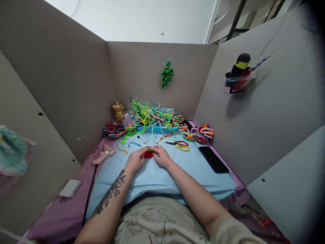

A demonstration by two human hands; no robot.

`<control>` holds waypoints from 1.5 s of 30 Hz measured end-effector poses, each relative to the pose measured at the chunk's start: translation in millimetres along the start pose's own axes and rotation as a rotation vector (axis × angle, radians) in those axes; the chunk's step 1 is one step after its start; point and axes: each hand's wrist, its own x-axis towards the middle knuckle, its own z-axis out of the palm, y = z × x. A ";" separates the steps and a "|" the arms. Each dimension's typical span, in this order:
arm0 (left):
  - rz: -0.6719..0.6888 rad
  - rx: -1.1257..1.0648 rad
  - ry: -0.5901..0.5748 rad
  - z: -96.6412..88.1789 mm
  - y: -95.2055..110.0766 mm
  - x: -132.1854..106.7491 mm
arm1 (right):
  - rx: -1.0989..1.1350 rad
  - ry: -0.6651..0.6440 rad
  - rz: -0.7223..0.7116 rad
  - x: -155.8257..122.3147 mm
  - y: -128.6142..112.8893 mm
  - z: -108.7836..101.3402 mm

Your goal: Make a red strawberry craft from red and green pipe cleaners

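Head view, looking down at my two bare hands, which are meeting over a pale blue mat [162,176]. My left hand [135,159] and my right hand [161,156] are both pinching a small red piece [149,154] between their fingertips, one from each side. A bit of green is showing at its top edge. The red piece is sitting low, touching or just above the mat, near the middle.

Beyond my hands, a tangle of bright pipe cleaners [154,117] is piling up on a blue tray [152,129] at the back. Just beside it on the right, coiled multicoloured rings [200,133] are lying together. Scissors [177,144] with looped handles are resting near my right hand. A black phone [213,159] is lying flat well to the right. A glue gun [104,154] is lying on the left, its black cord trailing toward me. A green ornament [167,74] is hanging on the back wall.
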 end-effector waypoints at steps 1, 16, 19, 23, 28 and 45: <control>-0.005 0.010 -0.012 0.6 -0.8 0.0 | -0.001 0.002 0.010 -0.1 -0.5 -0.4; -0.066 0.033 0.003 5.1 2.1 0.8 | -0.058 0.206 0.162 -1.4 9.0 -1.4; -0.062 0.054 -0.001 5.3 1.2 0.6 | -0.094 0.201 0.264 -2.6 13.2 -2.1; -0.065 0.093 -0.002 5.3 0.5 0.8 | -0.096 0.131 0.314 -3.8 11.8 -0.6; -0.063 0.059 0.017 7.3 -1.9 0.9 | -0.155 0.023 0.226 -2.3 7.5 0.1; -0.051 0.175 -0.002 4.4 1.5 0.8 | -0.081 0.097 0.126 -1.7 -3.0 -4.0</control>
